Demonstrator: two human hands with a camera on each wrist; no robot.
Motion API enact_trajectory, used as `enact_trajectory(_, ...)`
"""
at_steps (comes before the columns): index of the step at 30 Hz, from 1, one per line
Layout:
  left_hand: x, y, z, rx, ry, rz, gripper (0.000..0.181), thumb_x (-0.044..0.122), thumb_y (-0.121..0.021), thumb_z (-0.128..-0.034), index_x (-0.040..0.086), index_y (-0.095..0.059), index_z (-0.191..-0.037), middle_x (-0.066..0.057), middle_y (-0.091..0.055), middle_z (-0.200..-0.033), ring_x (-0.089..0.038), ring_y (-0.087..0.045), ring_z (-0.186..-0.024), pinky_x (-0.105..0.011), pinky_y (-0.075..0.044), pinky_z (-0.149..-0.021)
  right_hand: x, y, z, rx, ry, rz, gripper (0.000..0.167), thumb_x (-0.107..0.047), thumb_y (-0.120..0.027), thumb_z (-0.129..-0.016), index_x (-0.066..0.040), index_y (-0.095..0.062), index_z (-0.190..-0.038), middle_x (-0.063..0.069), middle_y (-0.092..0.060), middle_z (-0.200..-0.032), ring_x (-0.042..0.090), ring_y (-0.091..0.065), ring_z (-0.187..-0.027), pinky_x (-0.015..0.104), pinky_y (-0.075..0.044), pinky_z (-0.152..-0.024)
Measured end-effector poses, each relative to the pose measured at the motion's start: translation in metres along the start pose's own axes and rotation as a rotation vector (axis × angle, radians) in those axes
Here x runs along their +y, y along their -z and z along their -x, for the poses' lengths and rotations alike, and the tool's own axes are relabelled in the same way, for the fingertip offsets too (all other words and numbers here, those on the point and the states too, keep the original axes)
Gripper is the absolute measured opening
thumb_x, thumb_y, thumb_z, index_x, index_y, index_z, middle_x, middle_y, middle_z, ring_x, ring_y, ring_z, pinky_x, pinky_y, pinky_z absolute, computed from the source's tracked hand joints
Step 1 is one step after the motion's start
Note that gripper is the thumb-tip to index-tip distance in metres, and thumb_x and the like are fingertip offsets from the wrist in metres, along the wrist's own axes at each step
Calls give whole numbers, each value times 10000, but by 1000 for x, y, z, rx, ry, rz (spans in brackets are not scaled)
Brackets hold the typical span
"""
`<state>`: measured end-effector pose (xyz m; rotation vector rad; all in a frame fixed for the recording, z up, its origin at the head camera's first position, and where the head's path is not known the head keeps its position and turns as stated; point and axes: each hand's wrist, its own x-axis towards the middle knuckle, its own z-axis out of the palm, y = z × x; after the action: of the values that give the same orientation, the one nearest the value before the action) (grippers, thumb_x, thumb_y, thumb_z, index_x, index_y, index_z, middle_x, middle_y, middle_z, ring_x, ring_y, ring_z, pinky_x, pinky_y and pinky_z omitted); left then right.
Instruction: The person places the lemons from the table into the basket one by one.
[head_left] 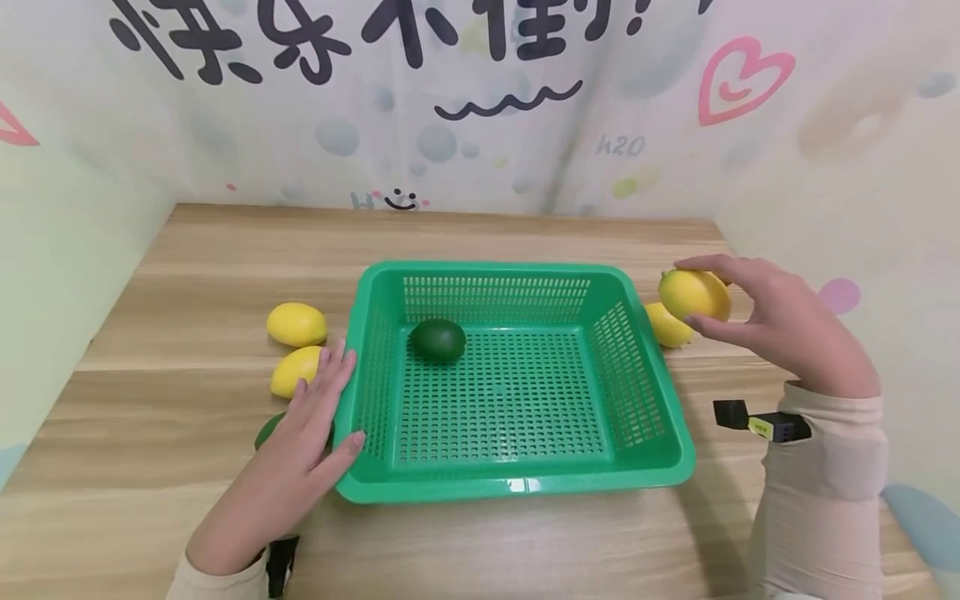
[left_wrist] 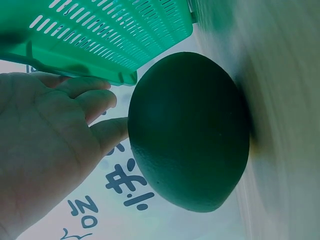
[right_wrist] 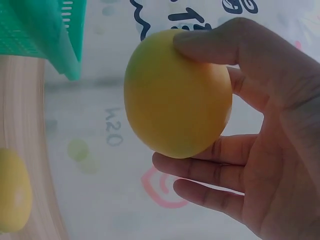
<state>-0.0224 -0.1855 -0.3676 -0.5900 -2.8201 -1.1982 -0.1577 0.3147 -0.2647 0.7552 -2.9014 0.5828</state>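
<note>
My right hand (head_left: 787, 321) holds a yellow oval fruit (head_left: 693, 293) between thumb and fingers, raised beside the right rim of a green plastic basket (head_left: 517, 487). In the right wrist view the held fruit (right_wrist: 175, 100) is smooth with a greenish tinge; its exact kind is unclear. My left hand (head_left: 296, 454) rests its outstretched fingers against the basket's left rim. Below that hand, partly hidden, lies a dark green fruit (head_left: 267, 429) like an avocado, large in the left wrist view. Another dark green fruit (head_left: 438, 341) sits inside the basket, toward the back left.
Two yellow lemon-like fruits, one farther back (head_left: 297, 324) and one nearer (head_left: 295, 372), lie left of the basket. Another yellow fruit (head_left: 669, 325) is on the wooden table (head_left: 247, 242) at the right, partly behind the held one. A printed curtain (head_left: 510, 150) hangs behind the table.
</note>
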Motion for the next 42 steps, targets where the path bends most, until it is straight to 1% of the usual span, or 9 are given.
enact_trajectory(1, 0, 0, -1, 0, -3, -1, 801, 157, -563, -1048, 142, -61, -1671, -108, -8, -1726, -347, 8, -1580, -589, -16, -1241, 0, 1, 0, 3, -5, -7, 649, -120, -840, -865, -269, -593, -1446, 32, -656, -1304, 269, -556, -1173, 424, -408, -941)
enact_trajectory(3, 0, 0, -2, -1, -5, 2, 800, 156, -560, -1048, 145, -60, -1672, -104, -6, -1726, -339, 14, -1581, -588, -15, -1242, -1, 2, 1, 15, -4, -5, 649, -116, -839, -865, -268, -594, -1446, 39, -653, -1311, 287, -555, -1179, 422, -396, -951)
enact_trajectory(6, 0, 1, -1, 0, -7, 9, 801, 150, -560, -1047, 144, -60, -1672, -90, 2, -1727, -315, 27, -1582, -589, -12, -1242, -3, 4, 0, 22, 17, 16, 635, -142, -828, -882, -281, -589, -1453, 13, -654, -1300, 253, -558, -1156, 306, -376, -948)
enact_trajectory(8, 0, 1, -1, 2, -8, 11, 801, 145, -561, -1045, 145, -61, -1672, -88, 3, -1728, -312, 28, -1582, -585, -9, -1243, -4, 4, -1, 21, 35, 31, 624, -158, -824, -888, -281, -589, -1453, 6, -659, -1286, 245, -559, -1136, 288, -371, -926)
enact_trajectory(13, -1, 1, 0, -1, -11, 14, 804, 141, -562, -1044, 144, -59, -1672, -89, 8, -1727, -330, 30, -1581, -587, -2, -1241, -11, 7, -6, 10, 33, 35, 630, -162, -829, -880, -271, -589, -1452, 42, -663, -1290, 300, -558, -1152, 468, -396, -913)
enact_trajectory(18, -2, 2, -1, -1, -17, 13, 807, 138, -564, -1043, 146, -59, -1672, -88, 13, -1727, -362, 24, -1577, -580, 8, -1243, -19, 6, -13, 8, 44, 29, 634, -168, -835, -870, -268, -595, -1449, 64, -677, -1253, 300, -554, -1118, 495, -410, -903)
enact_trajectory(24, -2, 1, -1, -3, -14, 10, 810, 149, -566, -1045, 149, -54, -1672, -90, 10, -1727, -338, 30, -1580, -582, 3, -1243, -24, 4, -16, 16, 58, 18, 634, -148, -837, -864, -270, -603, -1440, 45, -682, -1227, 266, -557, -1090, 484, -413, -885)
enact_trajectory(33, -2, 3, -1, 2, -28, 18, 809, 137, -566, -1044, 153, -57, -1673, -104, 2, -1727, -320, 43, -1581, -577, 9, -1244, -32, 1, -21, -1, 70, 3, 617, -177, -826, -884, -301, -597, -1444, -3, -654, -1270, 212, -559, -1150, 459, -436, -925)
enact_trajectory(42, -2, 1, 1, 5, -24, 7, 809, 155, -568, -1047, 151, -55, -1672, -104, 0, -1726, -353, 26, -1578, -577, 4, -1244, -39, -4, -27, -20, 102, 19, 602, -135, -829, -857, -293, -626, -1401, -10, -655, -1203, 190, -535, -1084, 424, -446, -821)
